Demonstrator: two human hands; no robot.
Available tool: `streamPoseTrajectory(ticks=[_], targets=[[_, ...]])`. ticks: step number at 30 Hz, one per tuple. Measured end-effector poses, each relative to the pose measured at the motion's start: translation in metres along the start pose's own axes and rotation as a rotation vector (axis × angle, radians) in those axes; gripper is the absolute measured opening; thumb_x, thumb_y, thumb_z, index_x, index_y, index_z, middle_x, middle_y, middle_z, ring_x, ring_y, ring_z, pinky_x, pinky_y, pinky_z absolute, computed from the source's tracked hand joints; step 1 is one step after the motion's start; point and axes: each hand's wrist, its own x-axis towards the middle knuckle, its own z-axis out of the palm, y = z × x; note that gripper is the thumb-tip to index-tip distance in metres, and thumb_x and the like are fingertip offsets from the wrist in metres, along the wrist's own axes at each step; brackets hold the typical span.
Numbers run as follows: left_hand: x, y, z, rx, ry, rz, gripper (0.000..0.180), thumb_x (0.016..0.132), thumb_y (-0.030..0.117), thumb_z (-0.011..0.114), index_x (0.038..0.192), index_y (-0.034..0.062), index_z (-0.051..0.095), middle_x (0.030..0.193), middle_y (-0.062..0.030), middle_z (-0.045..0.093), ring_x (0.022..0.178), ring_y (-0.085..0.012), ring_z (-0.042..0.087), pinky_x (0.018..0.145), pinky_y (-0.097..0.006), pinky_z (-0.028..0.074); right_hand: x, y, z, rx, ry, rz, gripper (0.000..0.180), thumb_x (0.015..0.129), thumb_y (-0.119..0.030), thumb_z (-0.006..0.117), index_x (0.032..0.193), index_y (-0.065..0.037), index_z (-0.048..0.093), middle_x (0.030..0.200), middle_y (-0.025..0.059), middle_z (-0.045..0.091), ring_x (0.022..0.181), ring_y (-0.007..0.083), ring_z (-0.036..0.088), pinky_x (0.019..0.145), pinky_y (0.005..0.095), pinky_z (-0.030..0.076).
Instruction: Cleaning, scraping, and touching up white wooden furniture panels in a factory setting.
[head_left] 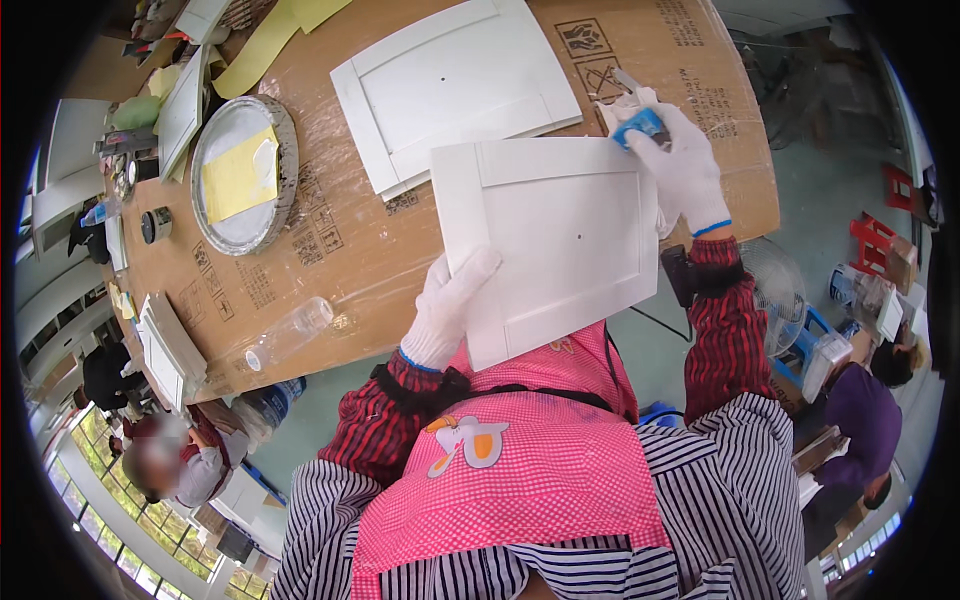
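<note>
A white framed panel [560, 235], like a cabinet door with a small dark dot at its middle, is held tilted in front of my body. My left hand [455, 305], in a white knit glove, grips its left edge with the thumb on the front face. My right hand [685, 160], also gloved, is closed around a small blue block-like object [640, 127] at the panel's upper right corner. Whitish material and a thin grey tip show beside that object; its exact kind is unclear. A second white panel [450, 90] lies on the table just beyond.
The table [375, 265] is covered in printed brown cardboard under clear film. A round lid-like tray [288, 190] holds yellow sandpaper [238, 185]. Near them are a small dark jar [156, 225], a clear bottle [295, 330] and stacked panels [170, 350]. A fan [775, 295] stands at right; people sit at both sides.
</note>
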Motion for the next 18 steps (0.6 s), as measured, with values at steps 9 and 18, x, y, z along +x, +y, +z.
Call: streamPoseTrajectory(ticks=[9,18], targets=[[0.005,-0.008,-0.008,-0.051,0.006,0.029,0.046,0.101,0.039,0.057,0.123,-0.0011,0.061,0.108,-0.0063,0.067,0.095,-0.0132,0.063,0.084,-0.029,0.051,-0.013,0.016,0.002,0.138,0.228,0.178,0.041,0.084,-0.033,0.076,0.114,-0.007,0.068,0.099,0.0117,0.073,0.095,0.0278,0.070,0.084,0.0376,0.053],[0.014,-0.022,-0.015,-0.184,0.049,0.018,0.047,0.106,0.038,0.050,0.132,-0.0005,0.057,0.119,-0.0107,0.066,0.104,-0.0213,0.065,0.091,-0.034,0.054,-0.009,0.084,-0.028,-0.041,0.182,0.299,0.051,0.081,-0.038,0.076,0.117,-0.004,0.068,0.102,0.0152,0.073,0.095,0.0289,0.070,0.084,0.0383,0.054]])
